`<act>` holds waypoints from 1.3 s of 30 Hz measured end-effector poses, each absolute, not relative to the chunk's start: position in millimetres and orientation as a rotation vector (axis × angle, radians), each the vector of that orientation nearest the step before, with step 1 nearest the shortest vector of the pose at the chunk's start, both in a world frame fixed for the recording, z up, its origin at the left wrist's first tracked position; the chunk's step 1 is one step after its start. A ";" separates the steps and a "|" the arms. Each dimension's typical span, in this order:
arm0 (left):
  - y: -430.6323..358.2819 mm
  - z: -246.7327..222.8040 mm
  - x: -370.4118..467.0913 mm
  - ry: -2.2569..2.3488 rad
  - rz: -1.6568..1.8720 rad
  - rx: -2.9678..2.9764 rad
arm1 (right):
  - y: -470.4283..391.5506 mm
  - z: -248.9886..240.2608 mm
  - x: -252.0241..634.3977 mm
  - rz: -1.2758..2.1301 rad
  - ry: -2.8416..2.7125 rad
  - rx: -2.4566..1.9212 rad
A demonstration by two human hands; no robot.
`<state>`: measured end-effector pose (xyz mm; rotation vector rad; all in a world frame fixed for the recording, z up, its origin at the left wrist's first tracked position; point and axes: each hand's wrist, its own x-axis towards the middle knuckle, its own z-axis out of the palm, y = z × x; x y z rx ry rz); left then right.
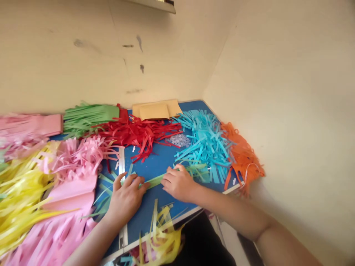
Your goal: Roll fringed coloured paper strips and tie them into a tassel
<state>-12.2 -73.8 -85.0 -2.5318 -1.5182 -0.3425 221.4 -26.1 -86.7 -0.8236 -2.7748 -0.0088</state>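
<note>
A light green tissue-paper fringe [155, 181] lies stretched across the blue table, its cut strips spreading out at both ends. My left hand [127, 193] rests over its left part, with fingers bent and pressed down on the paper. Toward the other end, my right hand [179, 183] has its fingers curled onto the same fringe. A band of green paper shows between the two hands. What lies under the fingers is hidden.
Around my hands lie red fringe [144, 131], turquoise fringe [203, 136], orange fringe [241, 151], pink fringe [80, 157] and yellow fringe [24, 192]. Folded green paper [94, 114] and tan paper [155, 111] stand by the wall. Small pale pieces [179, 140] form a pile. Yellow strips [166, 236] hang over the front edge.
</note>
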 end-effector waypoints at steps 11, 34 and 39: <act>-70.0 -86.5 1.4 -1.557 -0.404 -2.445 | -4.5 -84.1 204.7 0.096 -2.827 -0.920; -73.5 -106.8 -24.9 -1.883 -0.722 -2.371 | 9.5 -108.7 241.5 0.581 -2.409 -1.112; -66.3 -102.6 -23.2 -1.969 -0.601 -2.420 | 12.5 -100.1 232.8 0.646 -2.450 -1.274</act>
